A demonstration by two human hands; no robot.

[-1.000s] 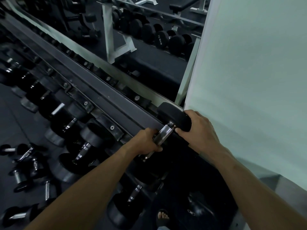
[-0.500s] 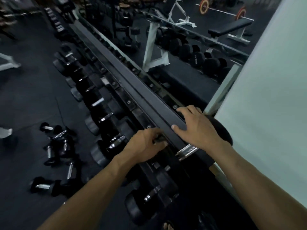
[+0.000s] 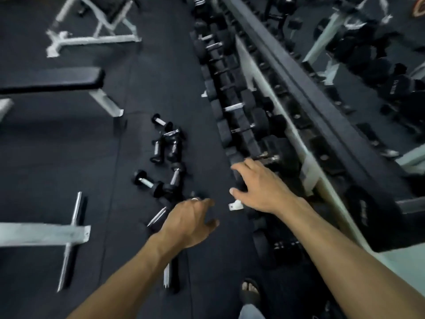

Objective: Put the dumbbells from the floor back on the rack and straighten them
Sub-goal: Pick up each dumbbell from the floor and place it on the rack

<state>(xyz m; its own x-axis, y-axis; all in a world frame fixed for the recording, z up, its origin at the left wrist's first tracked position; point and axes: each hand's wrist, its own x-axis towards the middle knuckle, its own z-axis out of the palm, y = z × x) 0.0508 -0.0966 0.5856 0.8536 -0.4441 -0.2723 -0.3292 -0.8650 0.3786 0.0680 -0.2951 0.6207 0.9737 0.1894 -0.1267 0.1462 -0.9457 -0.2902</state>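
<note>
- On the left, several small dumbbells (image 3: 158, 148) lay scattered on the dark floor (image 3: 57, 162), each with black heads and a shiny handle, some touching one another.
- My left hand (image 3: 188, 223) hung above the floor near them, fingers spread, holding nothing.
- My right hand (image 3: 259, 185) was also spread and free, over the lower row of the rack (image 3: 299, 93).
- I judged the step to be fetching another dumbbell; the next move called for bending down and gripping one handle.

I see both my bare forearms stretched forward, my left hand (image 3: 187, 221) low at frame centre, fingers loosely spread and empty, my right hand (image 3: 259, 185) just right, palm down, fingers splayed.
</note>
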